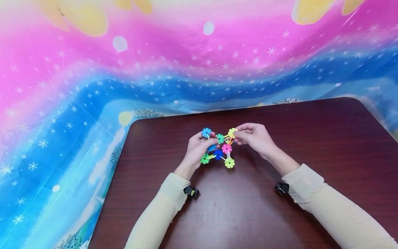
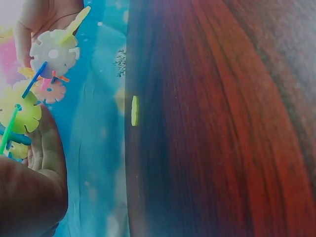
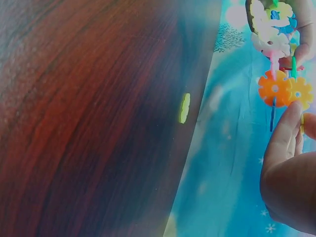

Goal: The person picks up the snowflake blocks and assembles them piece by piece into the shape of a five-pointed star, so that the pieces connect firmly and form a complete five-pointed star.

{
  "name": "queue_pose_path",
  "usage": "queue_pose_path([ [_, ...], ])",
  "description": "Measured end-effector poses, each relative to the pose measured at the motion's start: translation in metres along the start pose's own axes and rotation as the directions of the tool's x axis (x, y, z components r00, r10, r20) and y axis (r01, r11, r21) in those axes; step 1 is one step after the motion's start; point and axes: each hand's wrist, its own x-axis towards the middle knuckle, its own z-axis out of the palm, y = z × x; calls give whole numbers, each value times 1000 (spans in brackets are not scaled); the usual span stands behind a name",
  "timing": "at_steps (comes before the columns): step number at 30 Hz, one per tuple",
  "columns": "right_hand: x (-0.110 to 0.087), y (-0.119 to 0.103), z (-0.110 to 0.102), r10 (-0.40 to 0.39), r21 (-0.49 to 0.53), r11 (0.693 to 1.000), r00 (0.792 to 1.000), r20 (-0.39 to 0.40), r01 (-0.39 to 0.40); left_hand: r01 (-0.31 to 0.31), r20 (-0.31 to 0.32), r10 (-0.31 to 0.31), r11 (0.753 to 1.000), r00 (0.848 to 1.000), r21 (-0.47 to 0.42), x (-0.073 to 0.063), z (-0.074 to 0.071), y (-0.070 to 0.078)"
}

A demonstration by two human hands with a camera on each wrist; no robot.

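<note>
Several slotted plastic snowflake discs are joined edge to edge into one openwork structure (image 1: 218,154), raised over the table between both hands. My left hand (image 1: 194,152) grips its left side, with the thumb across the front near a light blue disc (image 1: 206,132). At the upper right, my right hand (image 1: 258,139) pinches a yellow disc (image 1: 232,132) between thumb and fingers. An orange disc (image 3: 274,89) shows beside that yellow one in the right wrist view. Pink (image 1: 227,148), dark blue (image 1: 218,154) and yellow-green (image 1: 229,163) discs make up the lower part. The left fingertips are partly hidden behind the discs.
One loose yellow-green disc (image 2: 135,110) lies on the dark red-brown wooden table (image 1: 236,214), near its far edge in the wrist views. A pink and blue snowflake-patterned cloth (image 1: 186,62) hangs behind and along the left side. Both wrists wear small black devices (image 1: 191,192).
</note>
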Motion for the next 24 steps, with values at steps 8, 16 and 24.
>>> queue_pose_path([
  [8,-2,-1,-1,-34,-8,999,999,10,34,-33,27,33,999,999,1,-1,-3,-4],
  [16,-3,3,-1,-66,8,998,998,-2,66,-76,36,78,996,996,-39,-3,0,-5],
  [24,-6,6,2,-97,36,994,995,-38,99,-103,-5,103,993,995,-50,-5,6,-8],
])
